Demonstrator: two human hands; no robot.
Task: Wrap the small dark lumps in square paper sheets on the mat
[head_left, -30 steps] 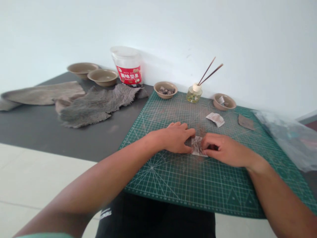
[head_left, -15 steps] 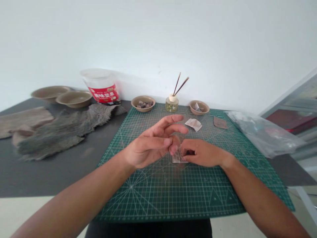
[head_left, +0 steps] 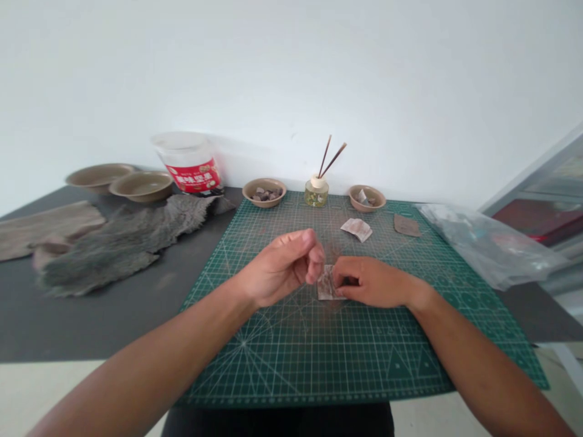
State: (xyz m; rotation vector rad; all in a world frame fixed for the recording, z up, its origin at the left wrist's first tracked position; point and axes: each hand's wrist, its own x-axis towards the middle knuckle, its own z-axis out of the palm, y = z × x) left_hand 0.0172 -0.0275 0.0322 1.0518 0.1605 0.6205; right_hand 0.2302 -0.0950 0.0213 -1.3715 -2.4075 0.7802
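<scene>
Left hand point(head_left: 285, 267) is curled closed, nothing visibly gripped; right hand point(head_left: 371, 281) touches a stained patch point(head_left: 325, 285), grip indeterminable. Work there appears unfinished; pale piece point(head_left: 357, 229) lies apart.

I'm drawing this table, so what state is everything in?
Green gridded cutting mat: flat
Small whitish brown-stained square: partly covered
Left hand: raised, fingers curled
Right hand: fingers on square
Round tan bowl of chunks: partly filled
Round tan bowl with pale piece: upright
Clear glass diffuser bottle: upright
Red-labelled plastic tub: upright
Grey shaggy sheet: rumpled
Clear plastic bag: crumpled
Loose whitish patch: bent
</scene>
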